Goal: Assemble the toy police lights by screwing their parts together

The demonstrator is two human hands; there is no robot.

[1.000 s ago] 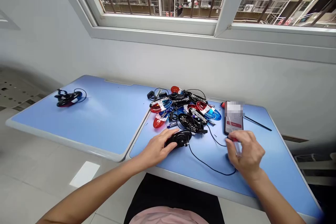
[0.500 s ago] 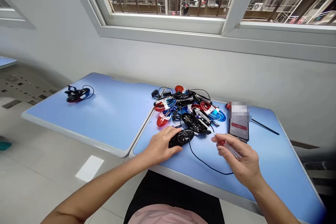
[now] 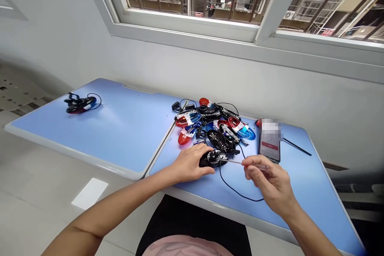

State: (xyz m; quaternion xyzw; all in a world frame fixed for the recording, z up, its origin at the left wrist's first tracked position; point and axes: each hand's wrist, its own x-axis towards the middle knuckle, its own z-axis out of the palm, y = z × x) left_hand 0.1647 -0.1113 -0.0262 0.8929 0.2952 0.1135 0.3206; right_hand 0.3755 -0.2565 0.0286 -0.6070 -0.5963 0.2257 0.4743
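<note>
My left hand (image 3: 192, 165) is closed around the left side of a black oval device housing (image 3: 213, 159) lying at the near part of the right table. The housing has a thin black cable running off to the right. Between the thumb and fingers of my right hand (image 3: 274, 186) is a screwdriver (image 3: 235, 162) with a clear handle, its thin metal shaft pointing left. The shaft's tip reaches the housing's open face; exactly where it touches is too small to tell. Just behind the housing lies a pile of red, blue and black oval light parts (image 3: 220, 138).
A phone (image 3: 270, 148) stands to the right of the pile, with a black stick-like strip (image 3: 297, 147) beyond it. On the left table (image 3: 129, 128) rests another black device with a cable (image 3: 80, 105). A wall and barred window stand behind the tables.
My right hand has turned the screwdriver, and its tip has moved from beside the pile onto the housing. My left hand has shifted slightly right with the housing, and the view has tilted a little.
</note>
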